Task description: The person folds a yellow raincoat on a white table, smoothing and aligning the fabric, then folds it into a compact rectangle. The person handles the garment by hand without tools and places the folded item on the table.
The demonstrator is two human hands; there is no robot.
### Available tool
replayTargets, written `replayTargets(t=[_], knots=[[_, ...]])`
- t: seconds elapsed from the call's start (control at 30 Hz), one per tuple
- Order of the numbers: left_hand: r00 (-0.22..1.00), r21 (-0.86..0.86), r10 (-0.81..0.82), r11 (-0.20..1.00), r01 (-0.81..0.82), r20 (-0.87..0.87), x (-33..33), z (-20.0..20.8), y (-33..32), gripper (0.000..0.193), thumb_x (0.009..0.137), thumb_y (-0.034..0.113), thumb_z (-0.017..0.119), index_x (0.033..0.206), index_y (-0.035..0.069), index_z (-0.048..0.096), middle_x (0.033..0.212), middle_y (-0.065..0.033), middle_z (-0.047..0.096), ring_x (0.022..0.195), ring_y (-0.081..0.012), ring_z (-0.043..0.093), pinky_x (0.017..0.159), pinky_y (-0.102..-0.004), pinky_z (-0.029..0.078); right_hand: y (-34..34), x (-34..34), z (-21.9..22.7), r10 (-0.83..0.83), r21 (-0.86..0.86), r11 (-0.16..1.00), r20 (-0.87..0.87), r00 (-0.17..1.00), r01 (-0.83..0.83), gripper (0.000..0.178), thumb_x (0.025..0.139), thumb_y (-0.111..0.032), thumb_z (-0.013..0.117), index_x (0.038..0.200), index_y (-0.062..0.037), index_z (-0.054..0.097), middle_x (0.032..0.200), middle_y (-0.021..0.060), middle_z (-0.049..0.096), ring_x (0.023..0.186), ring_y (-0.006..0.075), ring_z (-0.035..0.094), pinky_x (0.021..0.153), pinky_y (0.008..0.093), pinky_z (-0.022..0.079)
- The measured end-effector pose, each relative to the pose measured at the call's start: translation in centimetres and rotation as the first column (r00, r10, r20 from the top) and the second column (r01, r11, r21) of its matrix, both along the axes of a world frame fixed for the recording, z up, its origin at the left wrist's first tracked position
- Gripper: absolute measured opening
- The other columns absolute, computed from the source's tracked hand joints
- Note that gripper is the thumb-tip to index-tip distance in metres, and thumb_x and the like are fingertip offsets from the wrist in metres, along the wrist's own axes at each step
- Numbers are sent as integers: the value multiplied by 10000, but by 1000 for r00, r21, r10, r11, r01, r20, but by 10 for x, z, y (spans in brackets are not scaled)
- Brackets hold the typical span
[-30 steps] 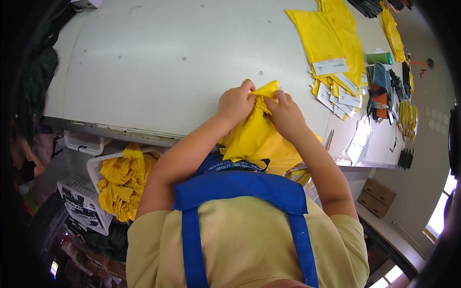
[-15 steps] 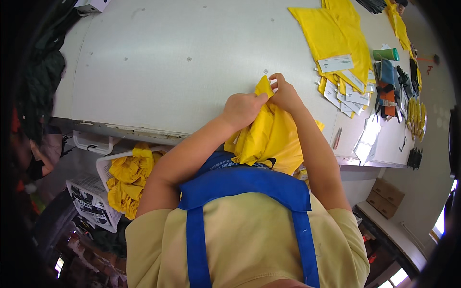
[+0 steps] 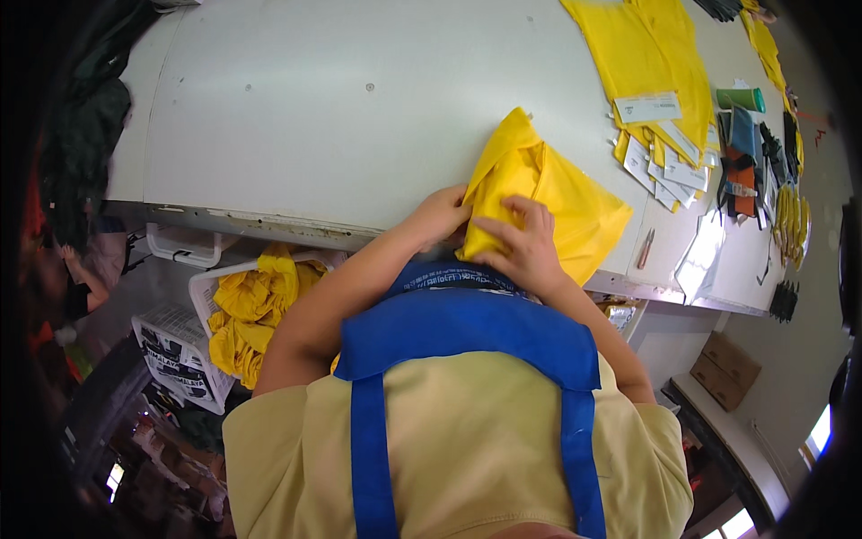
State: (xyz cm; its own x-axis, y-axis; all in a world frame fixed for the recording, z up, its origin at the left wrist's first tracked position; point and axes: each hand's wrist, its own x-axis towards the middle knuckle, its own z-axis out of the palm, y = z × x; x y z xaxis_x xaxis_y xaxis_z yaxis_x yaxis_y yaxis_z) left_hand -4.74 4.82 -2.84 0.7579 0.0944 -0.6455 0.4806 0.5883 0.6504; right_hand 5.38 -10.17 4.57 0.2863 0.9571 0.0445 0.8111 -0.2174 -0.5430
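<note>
A folded yellow cloth piece [image 3: 575,202] lies at the front edge of the work table, one pointed corner toward the far side and another toward the right. My left hand [image 3: 442,218] grips its left edge, the fingertips partly hidden in the folds. My right hand [image 3: 528,247] rests on top of the cloth near its front edge, fingers apart and slightly bent. Farther right on the table lie flat yellow cloth pieces [image 3: 642,54] with several white tags [image 3: 648,107] at their near ends.
The white table [image 3: 296,153] spans the view. On its right are a green roll [image 3: 741,100], a small cutting tool [image 3: 646,249] and hanging yellow bundles. Dark cloth [image 3: 85,144] covers its left end. Below stands a white basket [image 3: 199,292] of crumpled yellow cloth; another person's arm [image 3: 85,280] shows farther left.
The yellow cloth has gone from hanging over my lap to lying folded on the table edge. My right hand has let go of its top corner and moved down onto it.
</note>
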Motion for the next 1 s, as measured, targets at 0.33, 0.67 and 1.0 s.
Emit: replayTargets(t=[0.33, 0.67, 1.0], knots=[[945, 669, -294, 675, 312, -144, 6, 20, 19, 212, 823, 78, 526, 1003, -26, 568, 825, -178, 647, 625, -252, 646, 571, -337, 520, 28, 2, -8, -186, -59, 977, 213, 959, 203, 377, 647, -278, 756, 1007, -271, 643, 1142, 59, 493, 1103, 267, 446, 899, 415, 316], [915, 876, -345, 349, 333, -210, 7, 39, 17, 207, 776, 130, 554, 909, -22, 511, 731, -221, 607, 655, -341, 626, 627, -413, 498, 38, 8, -26, -78, -160, 980, 259, 963, 122, 438, 607, -309, 762, 1015, -227, 626, 1118, 51, 491, 1075, 249, 450, 858, 418, 336], [958, 880, -245, 409, 240, -148, -2, 29, 10, 304, 771, 132, 568, 1023, 15, 444, 757, -209, 622, 736, -400, 605, 647, -469, 475, 14, 24, -41, 182, -12, 983, 109, 977, -182, 623, 688, -261, 743, 1230, -58, 513, 1257, 142, 487, 1201, 331, 433, 1004, 429, 345]])
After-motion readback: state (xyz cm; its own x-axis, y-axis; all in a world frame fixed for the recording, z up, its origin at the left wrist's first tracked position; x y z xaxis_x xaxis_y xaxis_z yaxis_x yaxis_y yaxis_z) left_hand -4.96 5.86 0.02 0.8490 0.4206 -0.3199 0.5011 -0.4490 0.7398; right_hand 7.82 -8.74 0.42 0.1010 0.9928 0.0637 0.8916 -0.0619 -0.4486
